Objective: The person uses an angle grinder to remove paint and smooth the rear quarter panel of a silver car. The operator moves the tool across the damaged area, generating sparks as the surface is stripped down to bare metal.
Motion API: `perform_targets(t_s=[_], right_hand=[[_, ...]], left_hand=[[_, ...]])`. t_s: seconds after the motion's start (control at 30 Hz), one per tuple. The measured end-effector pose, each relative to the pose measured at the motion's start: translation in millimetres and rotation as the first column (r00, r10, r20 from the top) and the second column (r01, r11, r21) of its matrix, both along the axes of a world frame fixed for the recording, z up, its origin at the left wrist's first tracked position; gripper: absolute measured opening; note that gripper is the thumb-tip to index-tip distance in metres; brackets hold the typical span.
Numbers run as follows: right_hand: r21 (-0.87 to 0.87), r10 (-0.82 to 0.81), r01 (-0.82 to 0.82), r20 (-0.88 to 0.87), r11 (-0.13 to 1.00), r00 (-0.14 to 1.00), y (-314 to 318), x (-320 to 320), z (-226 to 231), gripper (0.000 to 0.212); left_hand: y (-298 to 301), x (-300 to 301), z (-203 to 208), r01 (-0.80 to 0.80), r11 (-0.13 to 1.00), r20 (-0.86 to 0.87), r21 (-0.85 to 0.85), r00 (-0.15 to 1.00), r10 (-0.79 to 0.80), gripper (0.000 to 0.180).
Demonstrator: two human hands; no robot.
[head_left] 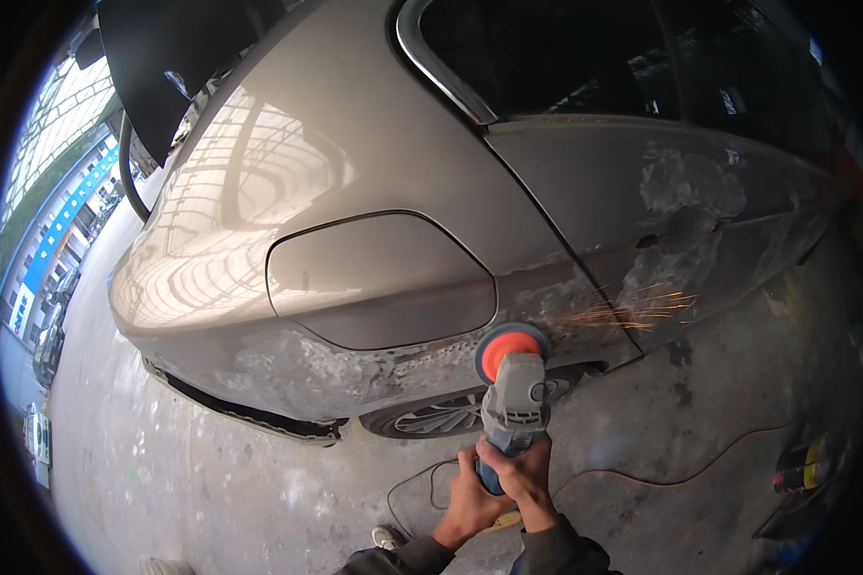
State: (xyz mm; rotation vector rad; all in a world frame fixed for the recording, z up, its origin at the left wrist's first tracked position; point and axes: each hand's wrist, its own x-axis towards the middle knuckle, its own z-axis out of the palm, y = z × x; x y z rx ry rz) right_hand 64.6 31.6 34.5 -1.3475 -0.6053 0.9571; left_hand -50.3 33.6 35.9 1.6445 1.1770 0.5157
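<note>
Both my hands are wrapped round the body of an angle grinder (516, 402), my left hand (468, 503) on its left side and my right hand (525, 479) on its right. Its round disc with an orange-red backing (510, 353) meets the lower rear side panel (393, 369) of a beige car, just above the wheel (441, 417). Orange sparks (642, 309) fly off to the right across the door edge. Around the disc the panel is scuffed, grey and dented. Above it sits the shut fuel flap (384, 278).
On the rear door (700, 182) are sanded grey patches near the handle. A cord (681, 479) runs across the concrete floor (259, 498) to the right. At the far right lies a black and yellow cylinder (804, 468). A loose bumper edge (249, 412) juts out at lower left.
</note>
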Motion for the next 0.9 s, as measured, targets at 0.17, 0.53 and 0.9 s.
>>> perform_targets(t_s=[0.17,0.53,0.9], right_hand=[[0.005,-0.029,0.029,-0.003,1.000,1.000,5.7,6.0,10.7,0.044],[-0.001,0.017,-0.017,0.060,1.000,0.998,2.7,-2.4,5.4,0.055],[0.021,0.011,-0.012,0.025,1.000,1.000,-4.5,-11.7,6.0,0.055]], left_hand=[[0.2,4.5,-6.9,-0.012,0.999,0.055,0.045,0.998,0.010,0.096],[2.6,0.2,-5.1,-0.040,0.999,0.060,0.027,0.997,0.039,0.085],[-11.3,-9.0,-10.6,-0.062,0.993,0.082,0.096,0.995,0.054,0.099]])
